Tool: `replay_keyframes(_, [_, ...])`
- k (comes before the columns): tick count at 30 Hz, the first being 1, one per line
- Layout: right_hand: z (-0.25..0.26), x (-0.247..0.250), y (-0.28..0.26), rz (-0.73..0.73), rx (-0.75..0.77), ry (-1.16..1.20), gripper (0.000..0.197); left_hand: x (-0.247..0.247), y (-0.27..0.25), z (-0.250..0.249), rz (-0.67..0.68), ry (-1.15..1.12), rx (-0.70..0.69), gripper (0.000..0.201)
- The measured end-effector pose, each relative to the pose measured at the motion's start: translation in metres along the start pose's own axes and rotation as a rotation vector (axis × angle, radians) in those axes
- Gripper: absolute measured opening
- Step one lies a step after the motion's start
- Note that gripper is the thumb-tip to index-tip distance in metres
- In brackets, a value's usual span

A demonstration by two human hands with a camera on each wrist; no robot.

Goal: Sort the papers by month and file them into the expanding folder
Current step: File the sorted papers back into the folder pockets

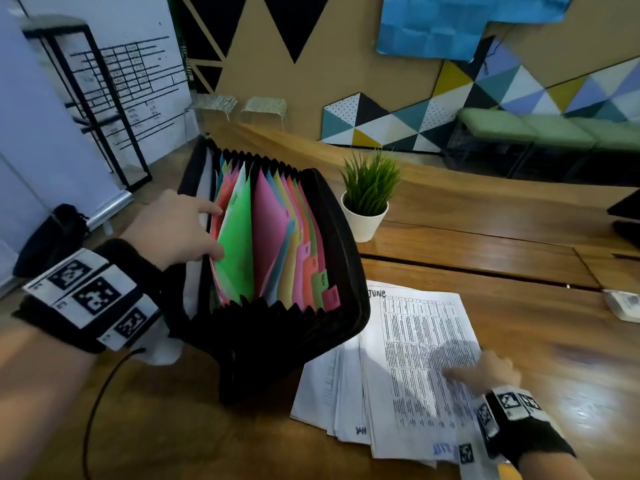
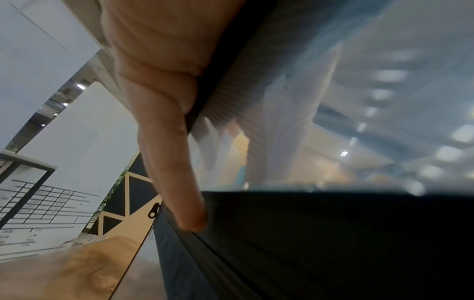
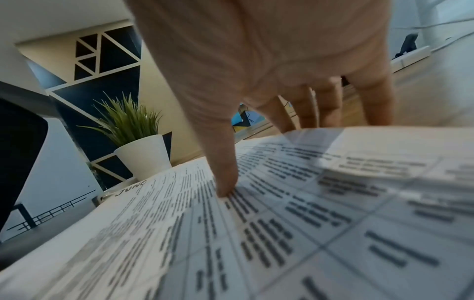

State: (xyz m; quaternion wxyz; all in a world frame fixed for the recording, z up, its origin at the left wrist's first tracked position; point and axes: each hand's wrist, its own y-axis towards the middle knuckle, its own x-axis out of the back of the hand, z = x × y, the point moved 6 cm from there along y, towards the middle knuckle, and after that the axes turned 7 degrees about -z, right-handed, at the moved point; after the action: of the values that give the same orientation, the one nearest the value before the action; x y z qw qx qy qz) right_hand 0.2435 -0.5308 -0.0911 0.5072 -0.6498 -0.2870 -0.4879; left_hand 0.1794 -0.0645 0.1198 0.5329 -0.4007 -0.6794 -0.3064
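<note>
A black expanding folder (image 1: pixel 311 341) stands open on the wooden table (image 1: pixel 502 247), its coloured dividers (image 1: pixel 239 244) fanned out, with tabs such as NOV on the right. My left hand (image 1: pixel 219 232) grips the folder's left side, fingers reaching in among the first dividers and holding them back. In the left wrist view its thumb (image 2: pixel 177 162) lies along the black wall (image 2: pixel 307 243). To the folder's right lies a pile of printed papers (image 1: pixel 329 393); the top sheet (image 1: pixel 415 358) is marked JUNE. My right hand (image 1: pixel 478 368) holds that sheet's right edge, thumb (image 3: pixel 225 188) pressing on top, fingers behind the raised edge.
A potted green plant (image 1: pixel 365 216) stands just behind the papers, right of the folder. A small white object (image 1: pixel 623 304) and a dark device (image 1: pixel 627 216) sit at the table's right edge. A black cable (image 1: pixel 100 393) trails from my left wrist.
</note>
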Motion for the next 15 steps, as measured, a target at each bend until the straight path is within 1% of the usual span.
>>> replay_keyframes(3, [0.000, 0.000, -0.008, -0.025, -0.041, 0.231, 0.081, -0.001, 0.001, 0.001, -0.014, -0.057, -0.002, 0.066])
replay_keyframes(5, [-0.001, 0.004, -0.008, -0.085, -0.065, 0.346, 0.067, -0.001, 0.002, 0.000, -0.014, -0.063, 0.000, 0.066])
replay_keyframes(9, [-0.017, 0.013, -0.003, -0.210, -0.095, 0.426, 0.027, -0.003, 0.004, 0.002, 0.001, -0.053, 0.003, 0.067])
replay_keyframes(12, [-0.030, 0.019, -0.002, -0.233, -0.066, 0.481, 0.010, -0.004, 0.005, 0.005, 0.004, -0.048, 0.009, 0.068])
replay_keyframes(15, [-0.042, 0.019, 0.003, -0.263, -0.047, 0.435, 0.021, -0.005, 0.006, 0.006, 0.003, -0.032, -0.002, 0.067])
